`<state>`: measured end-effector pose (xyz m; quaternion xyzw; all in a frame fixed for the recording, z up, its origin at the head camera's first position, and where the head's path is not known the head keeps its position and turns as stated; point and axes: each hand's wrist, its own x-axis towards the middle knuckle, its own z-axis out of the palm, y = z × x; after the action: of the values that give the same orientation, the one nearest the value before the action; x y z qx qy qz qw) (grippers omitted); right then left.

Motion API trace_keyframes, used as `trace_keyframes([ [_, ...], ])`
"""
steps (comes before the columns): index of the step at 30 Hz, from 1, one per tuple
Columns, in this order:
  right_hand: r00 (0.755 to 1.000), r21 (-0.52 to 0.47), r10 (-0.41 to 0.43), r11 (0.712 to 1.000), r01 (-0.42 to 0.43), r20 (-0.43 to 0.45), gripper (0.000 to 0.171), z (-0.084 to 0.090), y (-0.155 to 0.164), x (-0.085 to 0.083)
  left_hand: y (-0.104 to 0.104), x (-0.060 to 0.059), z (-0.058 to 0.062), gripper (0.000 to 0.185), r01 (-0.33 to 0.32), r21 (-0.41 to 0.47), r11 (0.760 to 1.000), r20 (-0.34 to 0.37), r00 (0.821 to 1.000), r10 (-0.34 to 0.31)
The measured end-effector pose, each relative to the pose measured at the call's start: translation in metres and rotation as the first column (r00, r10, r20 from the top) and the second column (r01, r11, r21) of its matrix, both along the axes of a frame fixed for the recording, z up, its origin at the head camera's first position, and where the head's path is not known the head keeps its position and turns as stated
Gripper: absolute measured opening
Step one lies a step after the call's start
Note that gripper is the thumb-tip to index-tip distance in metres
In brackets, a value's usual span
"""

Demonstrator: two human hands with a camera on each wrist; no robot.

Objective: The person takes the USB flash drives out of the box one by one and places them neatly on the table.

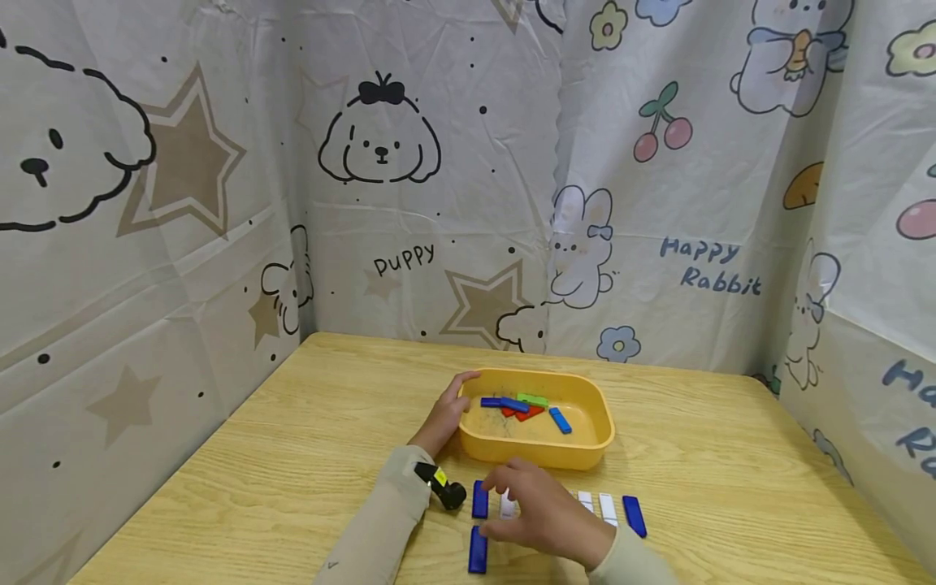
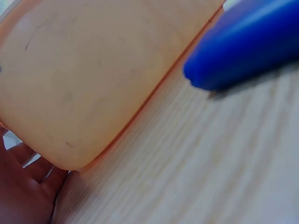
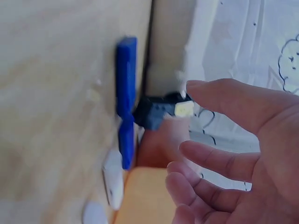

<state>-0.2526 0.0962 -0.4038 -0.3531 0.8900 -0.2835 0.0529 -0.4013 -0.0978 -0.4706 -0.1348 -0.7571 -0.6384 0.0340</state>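
At the left end of a yellow plastic tub [image 1: 537,455], my left hand [image 1: 444,414] holds the rim, thumb toward the inside and fingers along the outer wall. My right hand [image 1: 548,516] hovers above a row of small flat rectangular blocks, thumb and fingers apart with nothing between them. Nearest its fingertips are a blue block [image 1: 479,499], a second blue block [image 1: 478,549] in front of it, and a white block [image 1: 508,505] partly covered by the hand. In the right wrist view the two blue blocks [image 3: 125,77] line up end to end.
Inside the tub lie blue blocks [image 1: 560,420], a green block [image 1: 533,400] and red blocks [image 1: 530,413]. Right of my right hand are white blocks [image 1: 608,508] and a tilted blue block [image 1: 634,517]. Printed curtains [image 1: 439,211] enclose the wooden table [image 1: 292,439].
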Motion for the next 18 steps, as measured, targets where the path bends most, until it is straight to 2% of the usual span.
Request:
trace_keyframes([
  [8,0.998,-0.073,-0.066,0.995,0.065,-0.014,0.033,0.006,0.011,-0.013,0.001,0.003,0.000,0.057,-0.021,-0.042,0.999,-0.020,1.000,0.020],
  [13,0.986,-0.078,-0.121,0.991,0.113,-0.111,0.035,0.007,0.014,-0.027,0.002,0.003,0.001,0.056,-0.021,-0.041,0.999,-0.019,1.000,0.021],
  [18,0.967,-0.104,-0.186,0.980,0.169,-0.174,0.037,0.008,0.017,-0.040,0.000,0.023,0.025,0.055,0.003,-0.048,0.999,-0.043,0.999,-0.005],
])
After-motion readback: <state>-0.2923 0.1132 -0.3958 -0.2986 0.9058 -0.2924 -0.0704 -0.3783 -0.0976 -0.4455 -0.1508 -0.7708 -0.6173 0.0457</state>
